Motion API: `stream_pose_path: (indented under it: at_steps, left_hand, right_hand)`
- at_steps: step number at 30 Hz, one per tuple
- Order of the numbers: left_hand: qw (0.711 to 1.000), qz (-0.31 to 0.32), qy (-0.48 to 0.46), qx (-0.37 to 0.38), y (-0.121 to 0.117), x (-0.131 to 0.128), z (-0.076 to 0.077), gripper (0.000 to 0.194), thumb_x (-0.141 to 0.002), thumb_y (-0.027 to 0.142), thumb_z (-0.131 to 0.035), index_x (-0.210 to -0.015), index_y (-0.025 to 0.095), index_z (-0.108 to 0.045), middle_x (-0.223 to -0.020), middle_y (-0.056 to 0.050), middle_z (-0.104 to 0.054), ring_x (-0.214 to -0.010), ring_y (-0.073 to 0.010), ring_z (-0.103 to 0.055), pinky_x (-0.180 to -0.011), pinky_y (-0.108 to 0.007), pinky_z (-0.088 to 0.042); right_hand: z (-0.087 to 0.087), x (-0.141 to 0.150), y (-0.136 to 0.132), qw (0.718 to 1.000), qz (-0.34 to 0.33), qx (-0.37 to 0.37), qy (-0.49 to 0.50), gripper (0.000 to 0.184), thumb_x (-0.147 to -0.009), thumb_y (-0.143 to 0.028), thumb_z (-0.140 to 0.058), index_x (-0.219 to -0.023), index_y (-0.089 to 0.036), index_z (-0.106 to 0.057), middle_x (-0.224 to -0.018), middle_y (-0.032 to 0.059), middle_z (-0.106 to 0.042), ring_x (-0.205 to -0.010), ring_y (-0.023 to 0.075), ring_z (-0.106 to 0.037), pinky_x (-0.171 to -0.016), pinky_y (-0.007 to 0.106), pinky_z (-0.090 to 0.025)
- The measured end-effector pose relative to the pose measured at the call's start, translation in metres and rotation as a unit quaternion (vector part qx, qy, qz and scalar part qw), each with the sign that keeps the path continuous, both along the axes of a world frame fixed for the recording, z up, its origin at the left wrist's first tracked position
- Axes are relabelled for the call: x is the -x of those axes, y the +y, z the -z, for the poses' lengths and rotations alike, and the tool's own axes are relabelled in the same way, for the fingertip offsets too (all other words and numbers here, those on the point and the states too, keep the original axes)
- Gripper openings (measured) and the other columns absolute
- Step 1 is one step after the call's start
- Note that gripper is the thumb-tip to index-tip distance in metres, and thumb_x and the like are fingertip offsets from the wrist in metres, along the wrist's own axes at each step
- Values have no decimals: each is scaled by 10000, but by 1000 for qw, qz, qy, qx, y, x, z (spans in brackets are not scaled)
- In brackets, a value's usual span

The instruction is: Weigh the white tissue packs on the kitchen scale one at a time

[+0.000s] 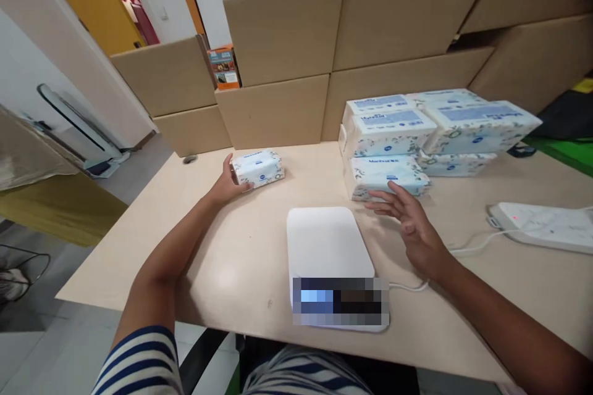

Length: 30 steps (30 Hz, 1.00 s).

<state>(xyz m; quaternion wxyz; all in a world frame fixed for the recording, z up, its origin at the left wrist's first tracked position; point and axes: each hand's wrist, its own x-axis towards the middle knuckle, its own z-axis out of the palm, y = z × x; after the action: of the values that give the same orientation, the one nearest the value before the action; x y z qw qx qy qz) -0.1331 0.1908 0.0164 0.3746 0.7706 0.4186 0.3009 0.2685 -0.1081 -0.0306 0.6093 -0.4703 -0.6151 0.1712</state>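
While a white flat device (328,244) lies nearest on the pale table (231,259), the right hand (414,231) hovers to its right, fingers loosely spread. Left hand (227,186) grips one tissue pack (258,166), table's left side. Beyond: stacked tissue packs (393,136) at right, then cardboard (278,112).

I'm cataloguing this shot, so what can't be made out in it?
In the head view:
White device: pixelation hides its front panel.
Held tissue pack: left hand covers its left end.
Stacked packs: front ones hide those behind.
Right hand: overlap obscures whether it touches the stack.
Power strip: right edge cuts it off.
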Motion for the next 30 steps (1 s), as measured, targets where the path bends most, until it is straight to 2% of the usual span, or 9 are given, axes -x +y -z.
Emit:
stream_pose_path:
  at_steps: [5,10,12,14,17,20,22,26,30]
  left_hand:
    - [996,-89,0,-18,45,41,8,1517,-607,640,-1031,-1768,231,-143,-1638,-280,-535,-1466,-434,-632,-1278,-681,-469]
    - [978,-191,3,-80,62,50,17,1218,-811,627,-875,-1734,164,-228,-1654,-322,-498,-1495,-440,-609,-1265,-675,-489]
    - [967,-224,17,-122,59,49,16,1156,-864,591,-828,-1732,130,-220,-1729,-358,-376,-1551,-458,-554,-1280,-663,-477]
    - [951,-250,29,-178,52,44,11,1138,-873,554,-829,-1732,124,-219,-1825,-340,-178,-1697,-454,-355,-1372,-636,-364]
    - [930,-212,116,-277,37,27,1,950,-928,537,-785,-1685,137,-374,-1874,-270,-117,-1785,-392,-143,-1452,-570,-192]
    - [896,-100,260,-345,26,-4,-2,657,-1018,450,-676,-1612,198,-552,-1844,-208,-318,-1763,-371,-252,-1451,-560,-175]
    - [887,-56,294,-353,24,-27,0,627,-1001,356,-684,-1610,246,-587,-1821,-153,-399,-1746,-363,-304,-1452,-554,-167]
    - [888,-59,294,-348,34,-57,3,660,-994,337,-662,-1636,208,-578,-1795,-179,-439,-1717,-396,-351,-1441,-608,-159]
    - [891,-103,285,-338,49,-60,1,541,-1021,345,-557,-1533,206,-665,-1743,-175,-517,-1674,-381,-414,-1439,-638,-151]
  right_hand:
    - [6,-2,1,1000,14,15,-19,740,-1067,-764,-448,-1721,-420,-413,-1563,126,-684,-1258,283,-789,-1034,442,-665]
    - [3,-4,0,999,28,4,-40,708,-1078,-739,-457,-1721,-446,-407,-1545,119,-692,-1216,282,-800,-1042,473,-664]
    - [2,-4,-1,999,29,3,-45,679,-1091,-707,-472,-1717,-453,-413,-1536,116,-698,-1201,276,-804,-1040,474,-664]
    - [1,-4,-2,999,31,1,-43,664,-1098,-677,-494,-1718,-456,-412,-1522,114,-705,-1187,274,-805,-1033,475,-664]
    - [2,-3,-2,999,31,-10,-29,655,-1100,-648,-519,-1719,-470,-400,-1490,105,-721,-1160,273,-807,-1031,488,-662]
    - [3,-3,-1,999,31,-12,-21,641,-1105,-629,-525,-1715,-479,-400,-1471,99,-730,-1145,272,-806,-1028,496,-661]
    - [4,-4,0,999,35,-7,-24,635,-1113,-619,-514,-1719,-477,-390,-1471,103,-729,-1137,268,-808,-1021,494,-661]
    - [2,-6,0,998,51,-2,-33,630,-1123,-626,-480,-1724,-462,-384,-1486,111,-721,-1143,257,-808,-1020,477,-654]
    - [0,-7,-1,997,64,-3,-49,647,-1122,-643,-469,-1729,-435,-387,-1483,118,-724,-1159,255,-804,-1023,460,-645]
